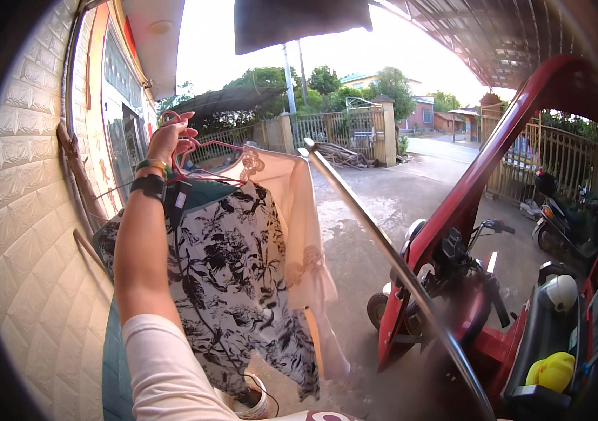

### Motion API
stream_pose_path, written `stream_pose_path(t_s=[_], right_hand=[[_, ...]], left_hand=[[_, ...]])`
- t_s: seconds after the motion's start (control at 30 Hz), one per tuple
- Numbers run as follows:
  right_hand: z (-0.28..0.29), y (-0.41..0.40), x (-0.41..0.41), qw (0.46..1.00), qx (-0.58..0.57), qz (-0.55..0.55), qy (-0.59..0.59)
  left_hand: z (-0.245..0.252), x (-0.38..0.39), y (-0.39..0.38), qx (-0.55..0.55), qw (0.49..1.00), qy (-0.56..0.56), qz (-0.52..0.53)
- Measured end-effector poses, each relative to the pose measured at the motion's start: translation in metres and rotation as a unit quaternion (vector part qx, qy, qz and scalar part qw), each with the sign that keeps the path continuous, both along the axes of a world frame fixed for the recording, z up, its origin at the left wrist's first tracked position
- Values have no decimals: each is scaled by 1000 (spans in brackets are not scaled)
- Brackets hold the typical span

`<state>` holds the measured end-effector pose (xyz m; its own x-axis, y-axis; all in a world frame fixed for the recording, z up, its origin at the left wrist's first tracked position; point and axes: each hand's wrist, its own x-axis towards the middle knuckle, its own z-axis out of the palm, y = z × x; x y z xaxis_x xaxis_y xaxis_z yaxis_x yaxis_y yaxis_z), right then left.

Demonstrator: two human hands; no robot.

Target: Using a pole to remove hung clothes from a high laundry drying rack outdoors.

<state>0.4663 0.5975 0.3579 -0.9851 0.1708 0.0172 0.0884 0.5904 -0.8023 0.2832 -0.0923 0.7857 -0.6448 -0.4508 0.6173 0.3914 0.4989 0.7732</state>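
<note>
My left hand [172, 138], raised at the upper left, grips the hooks of several pinkish-red clothes hangers [213, 143]. From them hang a white top with a black leaf print [230, 258] and a sheer pale-pink garment [299, 210] behind it. Dark green cloth [201, 196] shows at the top of the printed one. A watch and a green bracelet are on that wrist. My right hand is out of view. To the right of the clothes, a shiny metal pole [383, 237] slants down to the bottom edge, where its lower end is cut off.
A red three-wheeled vehicle [451, 210] stands at the right, with a yellow helmet [551, 371] and a white helmet [561, 292]. The tiled wall [25, 210] runs along the left, a branch [80, 173] against it. A bucket [259, 402] sits below the clothes. Dark cloth [301, 23] hangs overhead.
</note>
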Motion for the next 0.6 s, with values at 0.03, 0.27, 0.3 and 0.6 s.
stream_pose_path(t_s=[0.03, 0.27, 0.3, 0.6], right_hand=[[0, -2, -3, 1000, 14, -7, 3], [-27, -23, -33, 998, -26, -26, 44], [-31, -27, -36, 996, -74, -31, 34], [6, -74, -36, 980, -193, 7, 40]], left_hand=[[-2, -3, 3, 0, 1000, -3, 0], [-20, -29, 17, -127, 991, 37, -27], [-22, -30, 18, -117, 993, 25, 24], [-53, -13, 56, -77, 987, -17, -141]])
